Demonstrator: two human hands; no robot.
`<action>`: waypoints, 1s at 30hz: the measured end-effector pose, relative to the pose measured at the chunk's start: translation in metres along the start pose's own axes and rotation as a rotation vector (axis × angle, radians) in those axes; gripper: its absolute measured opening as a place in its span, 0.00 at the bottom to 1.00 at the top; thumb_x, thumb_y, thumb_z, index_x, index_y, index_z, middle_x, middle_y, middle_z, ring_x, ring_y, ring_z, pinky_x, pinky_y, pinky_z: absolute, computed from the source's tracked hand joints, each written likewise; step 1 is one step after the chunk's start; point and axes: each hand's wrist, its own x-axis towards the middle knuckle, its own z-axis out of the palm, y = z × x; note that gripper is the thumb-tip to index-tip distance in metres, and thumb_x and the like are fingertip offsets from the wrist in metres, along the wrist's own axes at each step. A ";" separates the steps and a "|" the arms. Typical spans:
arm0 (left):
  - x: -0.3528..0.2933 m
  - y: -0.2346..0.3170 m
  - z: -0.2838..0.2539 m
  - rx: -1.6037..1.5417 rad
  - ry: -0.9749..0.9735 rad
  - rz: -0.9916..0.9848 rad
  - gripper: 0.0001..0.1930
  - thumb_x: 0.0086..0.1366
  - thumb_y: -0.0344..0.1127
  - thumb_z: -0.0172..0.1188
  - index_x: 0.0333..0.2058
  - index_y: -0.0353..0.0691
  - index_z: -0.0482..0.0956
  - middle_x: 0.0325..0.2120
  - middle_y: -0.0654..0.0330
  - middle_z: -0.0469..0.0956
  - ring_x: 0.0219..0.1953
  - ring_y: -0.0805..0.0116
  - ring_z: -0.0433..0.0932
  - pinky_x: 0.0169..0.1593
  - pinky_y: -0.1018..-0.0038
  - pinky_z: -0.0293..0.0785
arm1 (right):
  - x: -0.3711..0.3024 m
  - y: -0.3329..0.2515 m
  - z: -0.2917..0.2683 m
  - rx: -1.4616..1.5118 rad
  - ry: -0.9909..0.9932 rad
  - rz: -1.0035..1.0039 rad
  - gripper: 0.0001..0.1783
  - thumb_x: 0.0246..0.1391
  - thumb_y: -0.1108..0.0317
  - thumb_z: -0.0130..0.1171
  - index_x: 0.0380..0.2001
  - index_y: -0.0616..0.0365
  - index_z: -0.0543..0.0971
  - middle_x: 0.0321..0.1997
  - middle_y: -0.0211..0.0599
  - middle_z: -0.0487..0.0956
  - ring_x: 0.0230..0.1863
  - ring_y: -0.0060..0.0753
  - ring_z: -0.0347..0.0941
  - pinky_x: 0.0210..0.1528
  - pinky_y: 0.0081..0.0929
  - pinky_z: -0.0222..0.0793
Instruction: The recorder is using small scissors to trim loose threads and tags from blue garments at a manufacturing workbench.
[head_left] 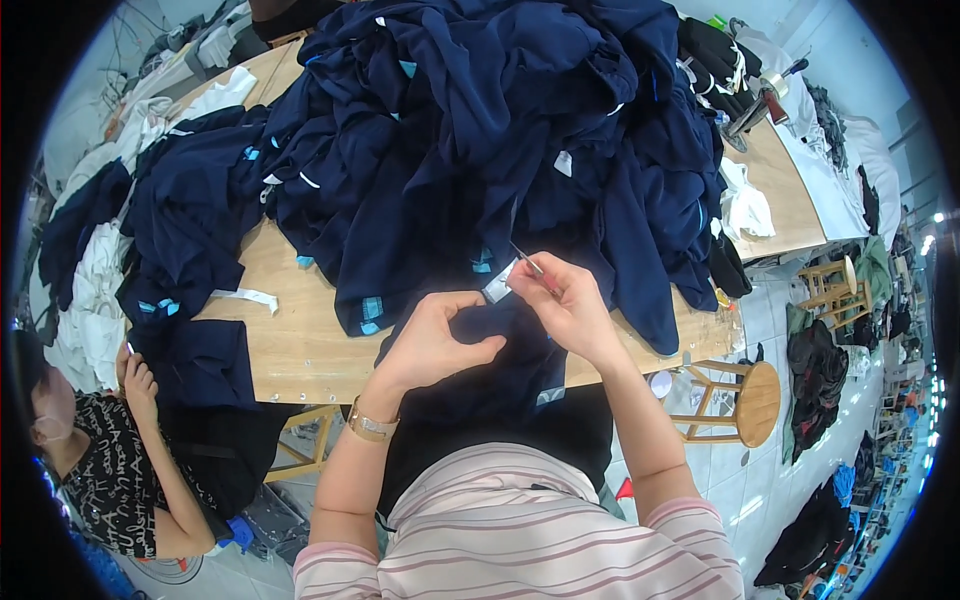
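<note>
A worker in a striped top bends both arms inward over a wooden table point(290, 352), forearms angled up from below and hands nearly meeting above a navy garment point(478, 388) that drapes over the table's near edge toward the lap. The right hand point(574, 314), wrist tipped toward the left, closes its thumb and fingers around a slim metal tool point(531, 265), the narrow tip pointing up and left. Just beside its fingertips lies a white tag point(498, 284), between the two hands. The left hand point(430, 345), a gold-toned band point(372, 424) at its wrist, arches with thumb spread wide from the forefinger, whose tip reaches the tag's lower edge; whether the hidden fingers pinch any cloth, I cannot tell. Beyond, a navy heap point(480, 110) covers the tabletop; a co-worker point(105, 470) sits at left.
</note>
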 end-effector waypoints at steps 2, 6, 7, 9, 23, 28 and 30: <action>0.000 -0.002 -0.001 0.002 -0.020 -0.008 0.12 0.48 0.32 0.65 0.29 0.31 0.77 0.22 0.61 0.76 0.26 0.76 0.72 0.34 0.79 0.68 | -0.003 -0.001 -0.003 0.011 -0.100 -0.076 0.06 0.54 0.73 0.56 0.35 0.64 0.77 0.27 0.36 0.79 0.29 0.22 0.74 0.33 0.18 0.67; 0.004 -0.008 0.005 -0.002 0.017 0.164 0.13 0.48 0.33 0.65 0.31 0.31 0.78 0.23 0.61 0.77 0.26 0.76 0.72 0.35 0.78 0.68 | -0.005 0.002 -0.003 -0.193 -0.179 -0.174 0.06 0.52 0.75 0.58 0.35 0.61 0.78 0.26 0.38 0.78 0.26 0.28 0.74 0.31 0.20 0.67; 0.006 -0.007 0.007 0.011 0.050 0.245 0.13 0.48 0.33 0.65 0.31 0.31 0.78 0.23 0.61 0.77 0.26 0.76 0.72 0.35 0.78 0.68 | -0.004 0.003 -0.002 -0.256 -0.171 -0.182 0.06 0.51 0.75 0.58 0.35 0.61 0.78 0.27 0.39 0.78 0.26 0.30 0.74 0.31 0.21 0.67; 0.005 0.000 0.004 0.037 0.007 0.146 0.12 0.48 0.33 0.65 0.30 0.31 0.78 0.23 0.61 0.77 0.26 0.76 0.72 0.35 0.78 0.68 | -0.002 0.006 -0.002 -0.265 -0.038 -0.201 0.07 0.52 0.74 0.57 0.36 0.62 0.76 0.26 0.42 0.78 0.26 0.37 0.76 0.29 0.22 0.68; 0.000 -0.010 -0.014 -0.043 0.077 0.085 0.14 0.44 0.32 0.74 0.22 0.37 0.74 0.19 0.69 0.73 0.22 0.83 0.69 0.27 0.84 0.65 | 0.001 0.057 -0.010 0.321 0.568 0.110 0.07 0.57 0.70 0.56 0.29 0.63 0.76 0.26 0.25 0.75 0.28 0.12 0.65 0.32 0.14 0.62; 0.003 -0.007 -0.013 -0.079 0.166 0.091 0.12 0.48 0.30 0.70 0.22 0.38 0.72 0.17 0.69 0.72 0.21 0.82 0.69 0.26 0.85 0.65 | -0.038 0.051 0.028 0.297 0.192 0.103 0.16 0.45 0.68 0.68 0.37 0.60 0.76 0.16 0.12 0.59 0.18 0.06 0.50 0.21 0.12 0.47; 0.003 -0.006 -0.015 -0.064 0.134 0.092 0.08 0.50 0.26 0.64 0.23 0.38 0.71 0.22 0.67 0.74 0.23 0.82 0.72 0.29 0.84 0.66 | -0.042 0.070 0.043 0.252 0.226 0.073 0.12 0.43 0.70 0.68 0.32 0.60 0.78 0.13 0.16 0.59 0.17 0.08 0.50 0.20 0.13 0.45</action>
